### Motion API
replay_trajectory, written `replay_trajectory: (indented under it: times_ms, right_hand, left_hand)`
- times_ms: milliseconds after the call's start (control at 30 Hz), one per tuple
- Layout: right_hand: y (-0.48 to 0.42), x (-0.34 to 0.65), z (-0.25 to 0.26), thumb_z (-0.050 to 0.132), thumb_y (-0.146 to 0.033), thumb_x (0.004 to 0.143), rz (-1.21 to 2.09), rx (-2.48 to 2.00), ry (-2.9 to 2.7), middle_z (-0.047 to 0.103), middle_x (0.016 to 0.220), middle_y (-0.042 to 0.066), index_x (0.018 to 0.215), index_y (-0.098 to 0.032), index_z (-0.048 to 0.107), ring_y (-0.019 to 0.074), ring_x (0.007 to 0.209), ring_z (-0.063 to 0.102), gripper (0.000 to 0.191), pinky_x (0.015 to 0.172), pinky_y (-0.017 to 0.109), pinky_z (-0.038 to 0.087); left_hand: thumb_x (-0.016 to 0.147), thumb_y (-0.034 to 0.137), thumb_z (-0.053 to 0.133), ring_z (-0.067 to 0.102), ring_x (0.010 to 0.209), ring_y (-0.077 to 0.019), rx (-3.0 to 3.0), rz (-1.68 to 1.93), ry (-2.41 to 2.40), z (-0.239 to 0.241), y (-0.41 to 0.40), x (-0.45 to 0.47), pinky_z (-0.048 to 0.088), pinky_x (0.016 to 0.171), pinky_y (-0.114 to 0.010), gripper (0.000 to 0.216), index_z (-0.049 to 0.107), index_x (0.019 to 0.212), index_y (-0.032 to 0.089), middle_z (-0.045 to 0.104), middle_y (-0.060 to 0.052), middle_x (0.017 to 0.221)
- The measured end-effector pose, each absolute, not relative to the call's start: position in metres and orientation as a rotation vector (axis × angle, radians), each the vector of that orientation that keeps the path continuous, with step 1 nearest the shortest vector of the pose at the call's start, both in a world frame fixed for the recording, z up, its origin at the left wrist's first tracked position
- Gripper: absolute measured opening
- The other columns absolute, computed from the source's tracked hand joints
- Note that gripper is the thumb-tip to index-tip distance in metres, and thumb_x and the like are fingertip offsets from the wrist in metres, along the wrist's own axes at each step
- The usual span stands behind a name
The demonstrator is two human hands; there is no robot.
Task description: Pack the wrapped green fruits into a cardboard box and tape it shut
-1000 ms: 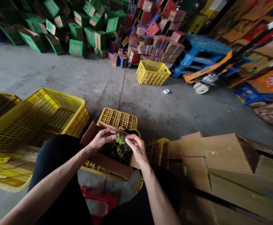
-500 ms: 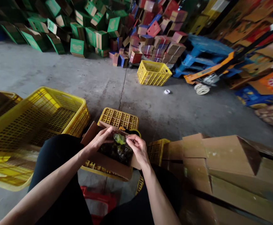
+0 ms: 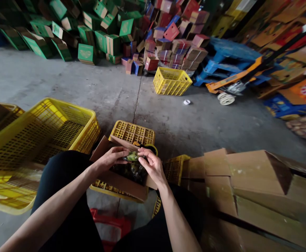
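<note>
Between our knees, above the open cardboard box, we pinch a small green packet at both ends: the left hand takes its left end, the right hand curls over its right end. Its long side runs left to right. Dark bundles lie just under it in the box, which sits on a yellow crate. A big yellow basket stands at our left.

Light was dim and even, the floor palely lit, corners sank dark, and wide-angle stretching smeared the edges into blur.
</note>
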State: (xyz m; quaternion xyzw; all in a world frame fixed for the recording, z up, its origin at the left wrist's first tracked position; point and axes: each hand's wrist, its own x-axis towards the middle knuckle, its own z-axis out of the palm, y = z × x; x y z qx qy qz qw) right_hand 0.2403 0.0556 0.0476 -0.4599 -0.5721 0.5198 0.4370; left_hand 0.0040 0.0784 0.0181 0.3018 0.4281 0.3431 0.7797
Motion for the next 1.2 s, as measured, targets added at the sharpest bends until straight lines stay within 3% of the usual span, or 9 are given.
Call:
replay_trajectory:
  times_ms: [100, 267, 433, 667, 900, 1033, 1200]
  right_hand:
    - [0.055, 0.243, 0.053, 0.077, -0.055, 0.091, 1.348, -1.149, -1.336, 0.073, 0.137, 0.008, 0.119, -0.029, 0.077, 0.0294, 0.132, 0.065, 0.038, 0.118, 0.048, 0.047]
    - [0.058, 0.246, 0.054, 0.069, -0.067, 0.093, 1.392, -1.221, -1.208, 0.071, 0.142, 0.009, 0.125, -0.029, 0.075, 0.0315, 0.135, 0.064, 0.051, 0.117, 0.050, 0.050]
    - [0.059, 0.244, 0.048, 0.085, -0.052, 0.083, 1.436, -1.228, -1.219, 0.071, 0.141, 0.009, 0.128, -0.028, 0.073, 0.0310, 0.132, 0.066, 0.053, 0.111, 0.047, 0.055]
    - [0.060, 0.244, 0.038, 0.087, -0.040, 0.080, 1.480, -1.210, -1.202, 0.075, 0.134, 0.006, 0.130, -0.030, 0.072, 0.0277, 0.121, 0.071, 0.053, 0.109, 0.046, 0.056]
    - [0.059, 0.246, 0.040, 0.085, -0.038, 0.080, 1.405, -1.291, -1.251, 0.078, 0.122, 0.006, 0.120, -0.027, 0.077, 0.0265, 0.110, 0.073, 0.042, 0.098, 0.040, 0.058]
    - [0.059, 0.248, 0.041, 0.082, -0.040, 0.082, 1.354, -1.294, -1.302, 0.078, 0.113, 0.005, 0.105, -0.026, 0.080, 0.0251, 0.102, 0.072, 0.027, 0.092, 0.038, 0.058]
    - [0.059, 0.246, 0.042, 0.081, -0.042, 0.082, 1.330, -1.286, -1.313, 0.079, 0.108, 0.005, 0.097, -0.025, 0.080, 0.0263, 0.104, 0.072, 0.023, 0.095, 0.038, 0.057]
  left_hand:
    - [0.072, 0.039, 0.098, 0.076, 0.096, -0.0244, 0.662, 0.811, 0.918, 0.018, 0.082, -0.001, 0.062, 0.083, -0.034, 0.042, 0.080, 0.103, 0.016, 0.078, -0.010, 0.110]
    - [0.070, 0.035, 0.099, 0.074, 0.096, -0.0223, 0.752, 0.860, 0.906, 0.025, 0.081, -0.001, 0.058, 0.086, -0.033, 0.043, 0.081, 0.106, 0.019, 0.078, -0.008, 0.116]
    - [0.069, 0.030, 0.098, 0.071, 0.106, -0.0251, 0.908, 0.900, 0.851, 0.025, 0.080, 0.003, 0.055, 0.094, -0.035, 0.040, 0.082, 0.104, 0.020, 0.077, -0.008, 0.121]
    - [0.071, 0.024, 0.096, 0.070, 0.107, -0.0234, 0.965, 0.919, 0.841, 0.026, 0.079, 0.004, 0.052, 0.096, -0.034, 0.043, 0.078, 0.109, 0.022, 0.077, -0.005, 0.116]
    - [0.069, 0.019, 0.094, 0.071, 0.109, -0.0252, 0.687, 0.950, 0.791, 0.029, 0.078, 0.007, 0.058, 0.091, -0.036, 0.059, 0.068, 0.121, 0.027, 0.076, -0.005, 0.121]
    - [0.072, 0.029, 0.093, 0.073, 0.108, -0.0265, 0.571, 0.961, 0.815, 0.026, 0.080, 0.007, 0.060, 0.092, -0.039, 0.056, 0.070, 0.122, 0.024, 0.076, -0.007, 0.120]
    - [0.078, 0.043, 0.093, 0.071, 0.116, -0.0296, 0.728, 0.824, 0.857, 0.026, 0.077, 0.009, 0.057, 0.098, -0.038, 0.051, 0.078, 0.121, 0.020, 0.077, -0.012, 0.124]
